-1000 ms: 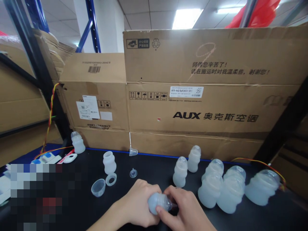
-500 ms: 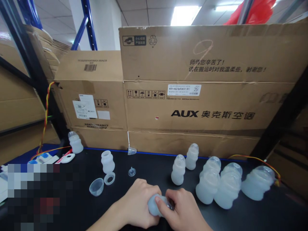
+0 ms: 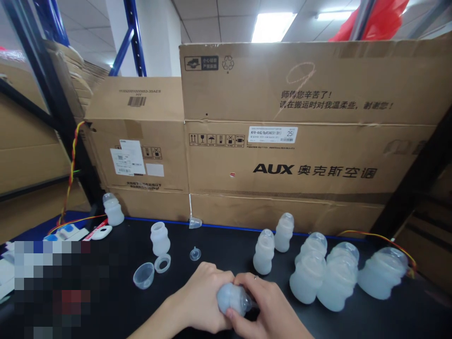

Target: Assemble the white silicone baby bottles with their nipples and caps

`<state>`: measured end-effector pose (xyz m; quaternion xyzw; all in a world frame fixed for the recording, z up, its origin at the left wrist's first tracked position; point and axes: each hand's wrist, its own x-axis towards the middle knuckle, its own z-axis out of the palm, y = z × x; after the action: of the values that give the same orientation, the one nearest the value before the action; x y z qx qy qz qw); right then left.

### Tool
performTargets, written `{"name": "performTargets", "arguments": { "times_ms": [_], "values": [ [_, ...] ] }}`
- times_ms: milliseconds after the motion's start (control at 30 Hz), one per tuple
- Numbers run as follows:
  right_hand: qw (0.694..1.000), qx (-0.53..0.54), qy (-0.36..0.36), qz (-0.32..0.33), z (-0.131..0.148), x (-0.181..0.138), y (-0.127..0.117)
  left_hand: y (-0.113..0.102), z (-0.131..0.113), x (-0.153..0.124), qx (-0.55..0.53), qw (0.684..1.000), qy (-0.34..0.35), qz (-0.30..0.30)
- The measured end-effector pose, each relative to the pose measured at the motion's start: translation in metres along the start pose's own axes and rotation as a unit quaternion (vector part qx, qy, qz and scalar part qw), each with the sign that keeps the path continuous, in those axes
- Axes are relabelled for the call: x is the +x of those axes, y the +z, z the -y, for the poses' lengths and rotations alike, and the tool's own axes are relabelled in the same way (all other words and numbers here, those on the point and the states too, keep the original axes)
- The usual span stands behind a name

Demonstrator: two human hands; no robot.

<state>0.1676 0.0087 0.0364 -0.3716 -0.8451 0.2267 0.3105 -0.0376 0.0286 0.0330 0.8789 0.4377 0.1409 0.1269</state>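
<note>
A small frosted baby bottle point(image 3: 228, 297) lies on its side between my two hands, its clear end pointing right. My left hand point(image 3: 202, 297) is wrapped round its body from the left. My right hand point(image 3: 266, 303) grips the clear end, thumb below and fingers above; part of that end is hidden. Beyond my left hand, a clear teat-shaped piece point(image 3: 195, 254) rests on the black table. Farther left are an uncapped bottle point(image 3: 160, 239), a white ring point(image 3: 163, 263) and a clear dome cap point(image 3: 144, 276).
Several capped bottles point(image 3: 308, 278) stand on the right, two slimmer ones point(image 3: 264, 252) nearer the middle. Another capped bottle point(image 3: 113, 210) is at the back left, beside a white oval object point(image 3: 101, 232). A large cardboard box point(image 3: 310, 197) walls off the back.
My right thumb has slid down to the underside and the fingers have opened wider round the clear end, so more of the bottle shows. The view has shifted slightly.
</note>
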Motion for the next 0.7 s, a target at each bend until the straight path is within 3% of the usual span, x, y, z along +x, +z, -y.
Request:
{"name": "performTargets", "arguments": {
  "times_ms": [300,700],
  "values": [
    [0.996,0.067,0.056,0.024,-0.0010,-0.0003,0.0031,0.0000,-0.0058,0.0021,0.023,1.000,-0.003,-0.002],
    [0.991,0.094,0.088,-0.018,0.0068,0.0012,0.0017,0.0064,-0.0102,0.0023,0.019,0.999,-0.002,-0.034]
  ]
}}
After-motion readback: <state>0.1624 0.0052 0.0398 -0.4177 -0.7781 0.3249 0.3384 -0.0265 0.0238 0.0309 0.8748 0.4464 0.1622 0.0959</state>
